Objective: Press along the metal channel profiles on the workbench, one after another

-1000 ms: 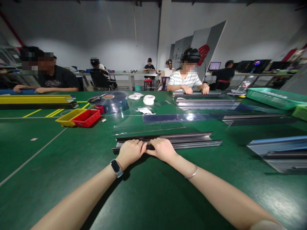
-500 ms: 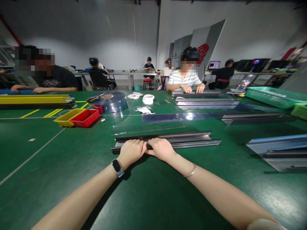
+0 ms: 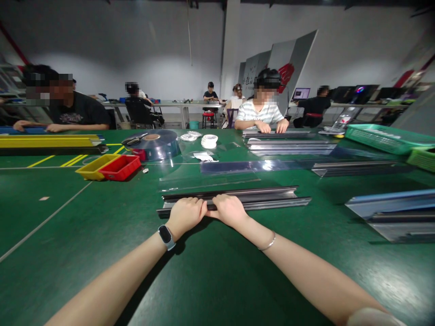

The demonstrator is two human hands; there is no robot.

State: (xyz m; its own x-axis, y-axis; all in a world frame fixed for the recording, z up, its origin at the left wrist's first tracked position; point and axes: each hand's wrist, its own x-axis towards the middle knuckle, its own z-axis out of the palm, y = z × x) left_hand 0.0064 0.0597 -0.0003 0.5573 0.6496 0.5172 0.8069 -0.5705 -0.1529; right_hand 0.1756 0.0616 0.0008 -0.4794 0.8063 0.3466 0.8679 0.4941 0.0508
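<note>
A long dark channel-shaped profile strip [image 3: 272, 202] lies crosswise on the green table [image 3: 210, 271]. My left hand [image 3: 187, 213] grips its near rail left of the middle, fingers curled over the edge. Close beside it, my right hand [image 3: 228, 210] is closed on the same rail, its thumb pointing toward the left hand. The fingertips of both hands are partly hidden behind the knuckles. Just beyond the profile lies a clear plastic strip [image 3: 210, 181].
Further back are a yellow bin [image 3: 97, 166], a red bin [image 3: 121, 168], a large plastic roll [image 3: 159, 147] and white tape rolls [image 3: 209, 141]. More profiles [image 3: 397, 215] lie at right, near a green basket [image 3: 380, 138]. A co-worker [image 3: 261, 108] sits opposite; another person [image 3: 78, 111] leans at left.
My right hand has shifted very slightly along the rail. My left hand and the profile stay almost where they were; the view has turned a little.
</note>
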